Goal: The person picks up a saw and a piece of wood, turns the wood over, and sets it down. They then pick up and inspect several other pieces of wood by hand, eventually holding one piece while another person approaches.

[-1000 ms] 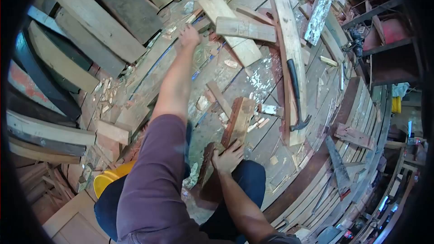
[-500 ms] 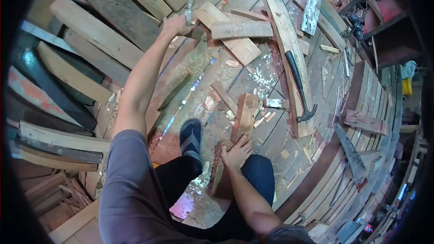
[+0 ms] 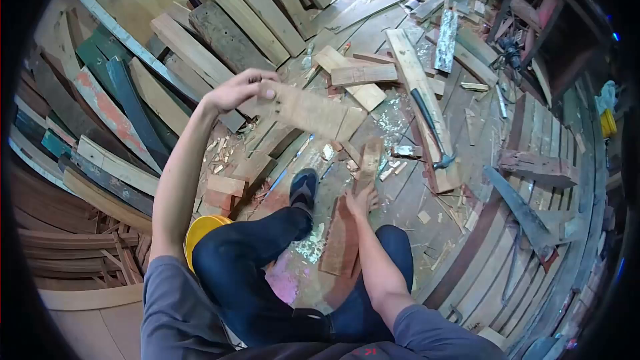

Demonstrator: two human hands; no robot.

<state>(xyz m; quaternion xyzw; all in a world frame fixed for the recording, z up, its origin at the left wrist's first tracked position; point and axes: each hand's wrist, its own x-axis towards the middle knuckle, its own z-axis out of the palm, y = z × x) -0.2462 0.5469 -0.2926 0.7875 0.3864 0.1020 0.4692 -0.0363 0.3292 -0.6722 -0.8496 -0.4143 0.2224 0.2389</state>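
Over floorboards (image 3: pixel 402 208), left hand (image 3: pixel 238 91) holds plank (image 3: pixel 317 113); right hand (image 3: pixel 361 201) touches block (image 3: pixel 369 162).

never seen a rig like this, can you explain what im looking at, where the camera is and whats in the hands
There is no machine here, just a person, bare-handed. The camera is worn on their head, looking forward and down. The left hand holds up a flat wooden board; the right hand rests on a wooden block. On the floor lie wood scraps and planks; a claw hammer lies on one plank, and a handsaw lies at the right.
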